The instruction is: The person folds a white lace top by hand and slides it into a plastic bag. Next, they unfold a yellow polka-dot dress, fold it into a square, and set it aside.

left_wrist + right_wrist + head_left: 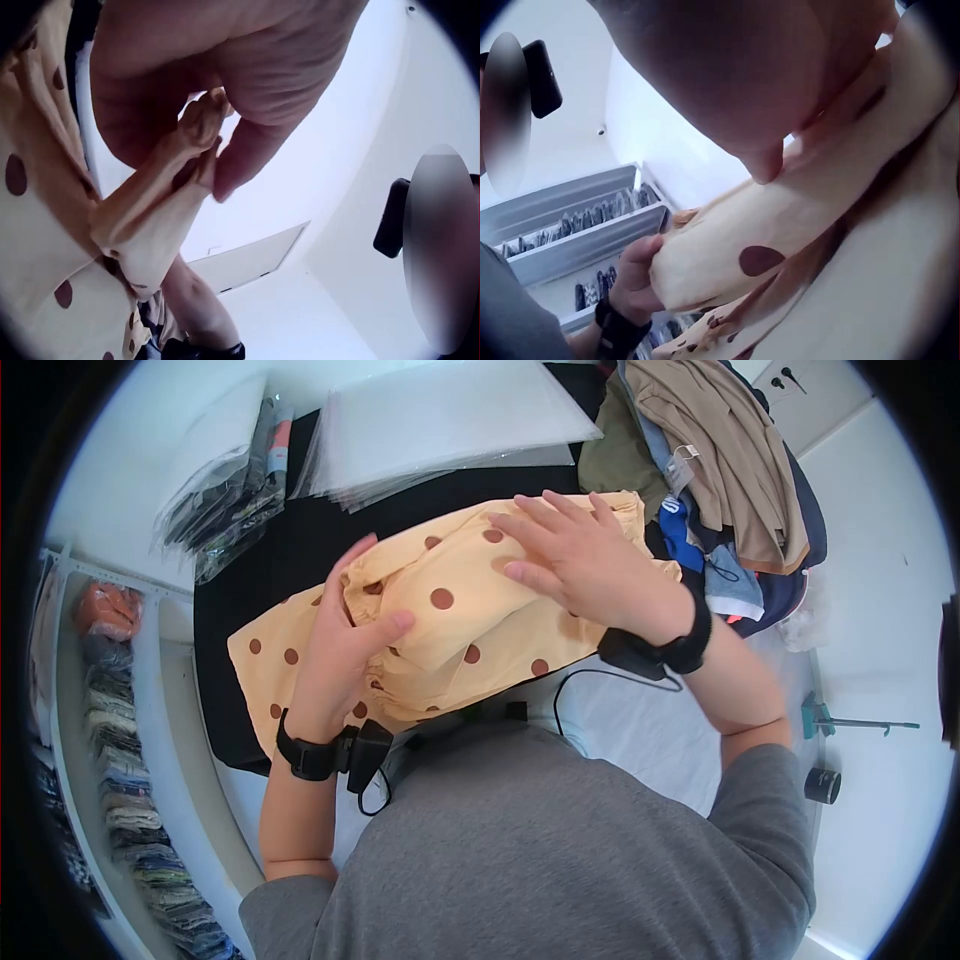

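Note:
A pale yellow garment with brown polka dots lies over the black table in front of the person, partly folded, with gathered elastic edges. My left hand pinches a gathered edge between thumb and fingers; the left wrist view shows that bunched edge raised in the grip. Toward the garment's right end, my right hand rests on the upper layer with its fingers spread and fairly straight. In the right wrist view, a thumb tip touches the cloth, and the left hand holds the far end of the fold.
A stack of clear plastic bags lies on the black table behind the garment. Packaged items sit at the back left. Folded clothes, with brown trousers on top, are piled at the right. A shelf of bagged clothes stands left.

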Tool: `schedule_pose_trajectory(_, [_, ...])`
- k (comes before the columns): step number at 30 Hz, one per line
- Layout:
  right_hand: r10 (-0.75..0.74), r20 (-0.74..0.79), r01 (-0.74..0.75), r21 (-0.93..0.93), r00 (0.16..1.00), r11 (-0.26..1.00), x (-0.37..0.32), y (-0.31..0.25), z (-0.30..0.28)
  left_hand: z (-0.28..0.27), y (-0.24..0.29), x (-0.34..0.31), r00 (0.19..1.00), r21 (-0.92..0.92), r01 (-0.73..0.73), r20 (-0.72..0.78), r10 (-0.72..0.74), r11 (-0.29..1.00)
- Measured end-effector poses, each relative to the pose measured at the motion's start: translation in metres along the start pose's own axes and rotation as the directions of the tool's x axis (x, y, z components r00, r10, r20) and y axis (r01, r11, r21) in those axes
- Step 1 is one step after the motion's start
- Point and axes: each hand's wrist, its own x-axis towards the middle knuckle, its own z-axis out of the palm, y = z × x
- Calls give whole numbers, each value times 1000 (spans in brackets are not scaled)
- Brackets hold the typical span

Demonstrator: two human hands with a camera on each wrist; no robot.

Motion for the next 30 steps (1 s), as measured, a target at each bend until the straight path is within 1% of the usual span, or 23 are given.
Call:
schedule_pose_trajectory(1, [60,27,-61,64,998,996,0,-4,8,2,4,-2,994,-5,-92,58,92,996])
schedule_pose_trajectory(2, [118,59,-124,125,991,984,-1,-7,15,1,6,-2,991,33,-105,86,102,994])
schedule_pose_trajectory(3, [114,63,-121,128,991,984,-3,-10,22,-1,11,-3,992,32,-102,81,99,994])
schedule_pose_trajectory(5, [231,34,-233,125,972,964,-7,-16,35,-6,20,-2,997,112,-69,32,66,991])
schedule_pose_trajectory(6, [254,-3,-253,73,967,965,-10,-21,43,-14,22,0,999,203,-1,-39,9,979])
schedule_pose_trajectory(7, [247,-1,-247,77,969,966,-14,-25,51,-20,15,0,999,204,1,-48,9,979])
schedule_pose_trajectory(8, [268,-17,-267,33,963,963,-16,-27,58,-27,2,0,972,550,-173,-38,232,817])
schedule_pose_trajectory(9, [289,-38,-289,-11,957,957,-15,-28,62,-29,-1,1,903,814,-288,56,425,505])
schedule_pose_trajectory(10, [285,-40,-286,-6,958,958,-14,-29,62,-26,-2,-2,852,897,-385,255,457,217])
schedule_pose_trajectory(11, [293,-30,-294,-16,956,956,-14,-30,61,-21,-4,-4,855,899,-380,251,455,218])
schedule_pose_trajectory(13, [298,-13,-298,-28,954,954,-16,-27,54,-15,-12,-9,871,895,-440,444,209,-69])
schedule_pose_trajectory(14, [303,-1,-303,-32,953,952,-15,-23,48,-18,-21,-9,918,926,-372,378,122,-64])
schedule_pose_trajectory(15, [310,11,-310,-37,951,950,-16,-17,44,-23,-28,-9,918,926,-372,377,121,-61])
schedule_pose_trajectory(16, [315,10,-314,-40,949,949,-17,-8,45,-29,-35,-9,942,944,-328,329,61,-28])
schedule_pose_trajectory(17, [389,66,-384,-75,919,920,-21,2,48,-32,-40,-7,958,958,-285,285,-3,2])
schedule_pose_trajectory(18, [461,120,-449,-115,879,886,-25,10,51,-32,-43,-7,955,955,-296,296,-5,6])
schedule_pose_trajectory(19, [469,118,-456,-122,875,881,-29,17,56,-32,-46,-7,961,961,-274,274,-27,-22])
schedule_pose_trajectory(21, [489,190,-498,0,851,867,-36,26,64,-30,-50,-4,968,967,-249,247,-50,-43])
schedule_pose_trajectory(25, [474,191,-480,-21,859,877,-30,17,60,-33,-49,-6,971,972,-236,234,-56,-24])
schedule_pose_trajectory(27, [557,82,-525,-245,827,815,-25,-2,50,-35,-51,-6,975,976,-216,215,-55,-18])
schedule_pose_trajectory(28, [455,-100,-466,-168,885,869,-20,-16,47,-35,-52,-6,972,972,-234,234,-30,-9])
schedule_pose_trajectory(29, [445,-91,-454,-151,891,878,-14,-36,43,-36,-53,-7,967,967,-253,253,-10,-1])
schedule_pose_trajectory(30, [335,-98,-345,-115,937,932,-6,-60,36,-35,-52,-8,972,972,-234,234,-18,-10])
